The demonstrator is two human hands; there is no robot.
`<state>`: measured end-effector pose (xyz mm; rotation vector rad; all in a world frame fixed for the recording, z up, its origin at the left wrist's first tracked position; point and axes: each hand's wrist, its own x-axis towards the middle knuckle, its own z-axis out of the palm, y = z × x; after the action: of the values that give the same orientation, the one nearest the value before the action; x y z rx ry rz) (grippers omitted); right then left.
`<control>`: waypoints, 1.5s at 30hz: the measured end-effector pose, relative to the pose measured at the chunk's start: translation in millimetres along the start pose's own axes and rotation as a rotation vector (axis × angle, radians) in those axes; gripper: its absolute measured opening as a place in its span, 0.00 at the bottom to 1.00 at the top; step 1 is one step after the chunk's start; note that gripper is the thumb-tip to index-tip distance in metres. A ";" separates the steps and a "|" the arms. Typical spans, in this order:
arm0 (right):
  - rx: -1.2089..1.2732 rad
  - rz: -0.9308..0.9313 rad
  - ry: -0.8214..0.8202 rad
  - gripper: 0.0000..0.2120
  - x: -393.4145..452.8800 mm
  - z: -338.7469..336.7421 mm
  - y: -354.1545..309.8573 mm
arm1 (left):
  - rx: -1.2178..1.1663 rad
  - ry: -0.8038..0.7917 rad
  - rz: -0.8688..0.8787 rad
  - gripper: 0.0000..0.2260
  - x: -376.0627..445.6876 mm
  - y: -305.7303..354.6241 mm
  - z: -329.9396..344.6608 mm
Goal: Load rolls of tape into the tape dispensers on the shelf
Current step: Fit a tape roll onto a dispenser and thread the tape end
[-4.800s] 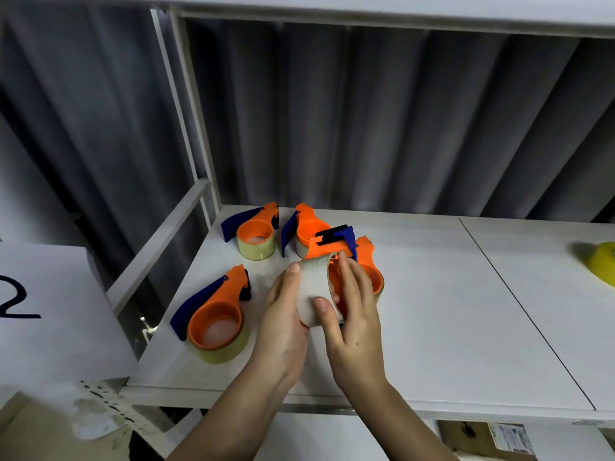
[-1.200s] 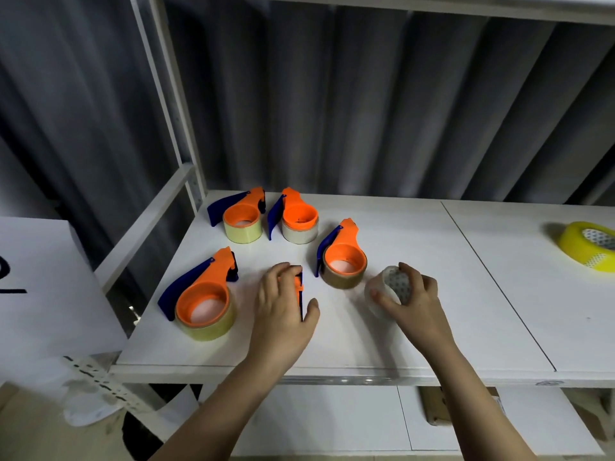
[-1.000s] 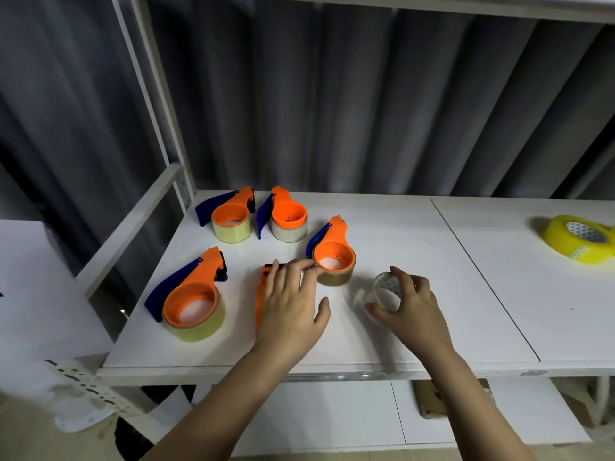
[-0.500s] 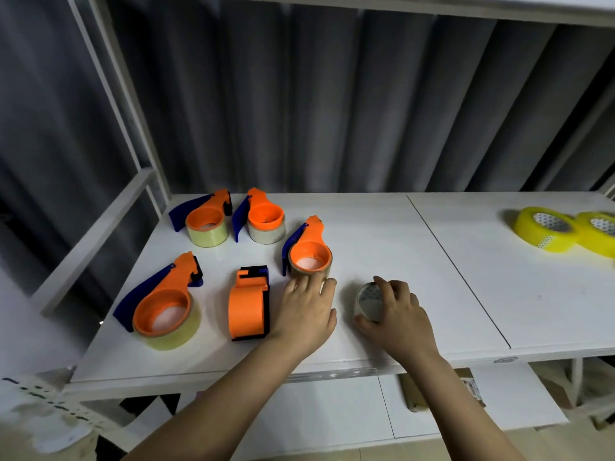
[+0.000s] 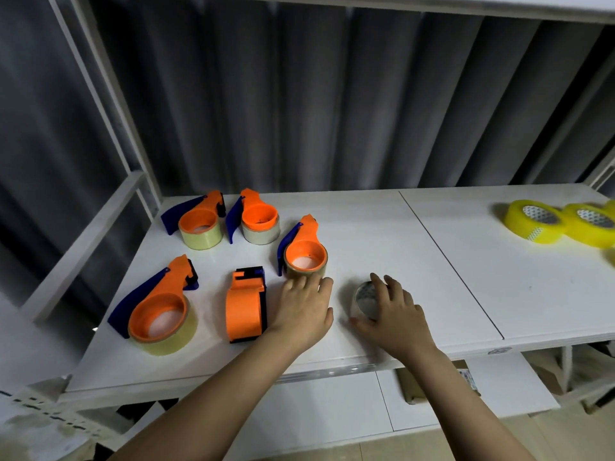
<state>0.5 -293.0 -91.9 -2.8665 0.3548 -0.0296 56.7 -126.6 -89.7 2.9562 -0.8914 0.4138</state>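
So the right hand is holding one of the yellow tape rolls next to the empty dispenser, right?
Not yellow. The head view shows the right hand holding a clear tape roll beside the empty dispenser; the yellow tape rolls lie untouched at far right.

**Plastic, tape and a matt shelf**

The orange-and-blue plastic tape dispensers [image 5: 244,309] at lower left look smooth, faintly glossy. The yellow translucent tape rolls [image 5: 532,221] at right shine. The white shelf board [image 5: 382,234] looks smooth, matt.

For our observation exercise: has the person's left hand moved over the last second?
Yes. The left hand has shifted right, off the empty dispenser, up against the nearest loaded dispenser.
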 end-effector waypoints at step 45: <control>-0.374 -0.049 0.123 0.17 105.5 -159.5 320.0 | 0.130 -0.144 0.061 0.13 236.5 288.5 -28.1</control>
<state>18.8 -658.1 -19.0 -3.2534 0.3454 -0.1652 81.6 -492.6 -16.0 3.1170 -1.0083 0.2735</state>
